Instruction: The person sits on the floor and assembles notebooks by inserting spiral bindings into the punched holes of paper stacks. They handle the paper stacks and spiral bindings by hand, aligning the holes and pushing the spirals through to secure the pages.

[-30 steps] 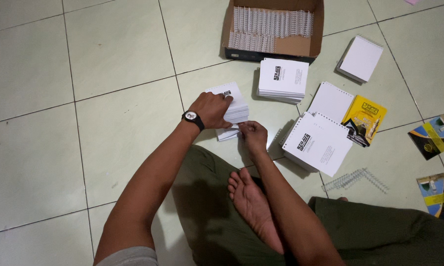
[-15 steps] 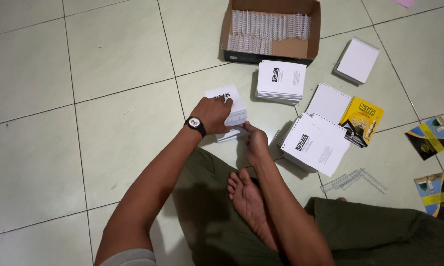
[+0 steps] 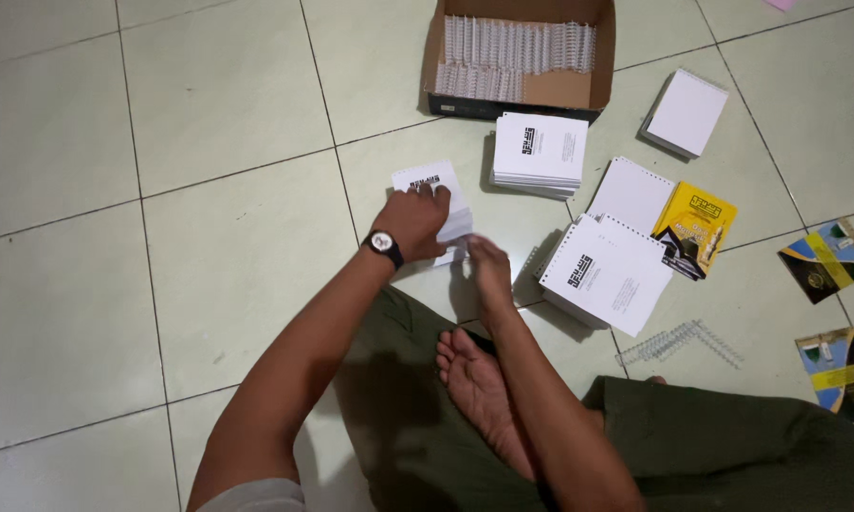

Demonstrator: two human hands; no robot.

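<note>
- Head view shows a person seated on a pale tiled floor (image 3: 161,237), legs in olive trousers folded, one bare foot (image 3: 479,384) sole-up between the forearms.
- Left hand (image 3: 415,220), with a black wristwatch (image 3: 383,245) on the wrist, lies palm-down on a small stack of white punched pages with a black printed mark (image 3: 438,194); fingers are spread over the top sheet and pressing it. Whether the thumb grips the edge cannot be told.
- Right hand (image 3: 490,264) is at the stack's lower right corner, fingers bent downward at the edge of the sheets; its grasp is blurred, so clenched or released cannot be determined.
- The stack rests on the floor directly ahead of the knees, slightly fanned at its right side, top sheet tilted.
- Beyond it, a taller pile of white printed sheets (image 3: 541,152) stands just before an open brown cardboard box (image 3: 602,57) filled with rows of white wire binding spines (image 3: 517,47).
- To the right lies a larger white punched pad (image 3: 609,275), touching a yellow printed cover (image 3: 697,228) and a plain white sheet (image 3: 631,192).
- A loose wire spine (image 3: 678,343) lies near the right knee.
- Further right, well apart: a blank white pad (image 3: 688,112) and two dark multicoloured covers (image 3: 830,258), (image 3: 839,372).
</note>
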